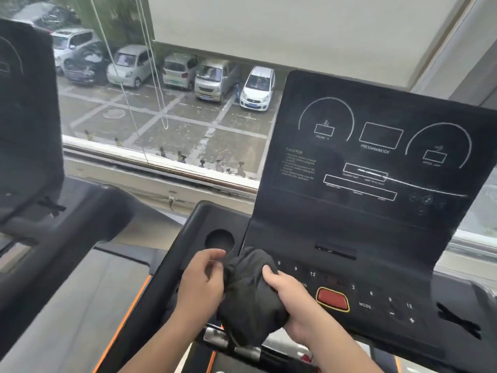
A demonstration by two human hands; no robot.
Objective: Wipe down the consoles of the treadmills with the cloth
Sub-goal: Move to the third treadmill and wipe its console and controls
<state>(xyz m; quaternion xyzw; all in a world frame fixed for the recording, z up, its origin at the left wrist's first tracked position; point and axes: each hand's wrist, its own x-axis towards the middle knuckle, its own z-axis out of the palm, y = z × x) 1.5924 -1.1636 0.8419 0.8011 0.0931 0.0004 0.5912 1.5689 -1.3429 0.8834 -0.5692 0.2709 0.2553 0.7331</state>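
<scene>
A black treadmill console point(376, 162) stands upright in front of me, right of centre, with white dial outlines and a smear line across its lower screen. Below it lies the button panel with a red stop button point(333, 298). I hold a bunched black cloth point(250, 294) over the panel's left part. My left hand point(200, 286) grips the cloth's left side. On the right side my right hand point(293, 302) clasps it, thumb on top. A second treadmill's console point(27, 117) shows as a dark blurred shape at the far left.
A round cup holder point(219, 242) sits in the console's left tray. A window ahead looks down on parked cars point(258, 88); blind cords point(150, 63) hang before it. The neighbouring treadmill's handrail point(67, 238) crosses the lower left. An orange-edged frame point(126, 319) runs beside my left arm.
</scene>
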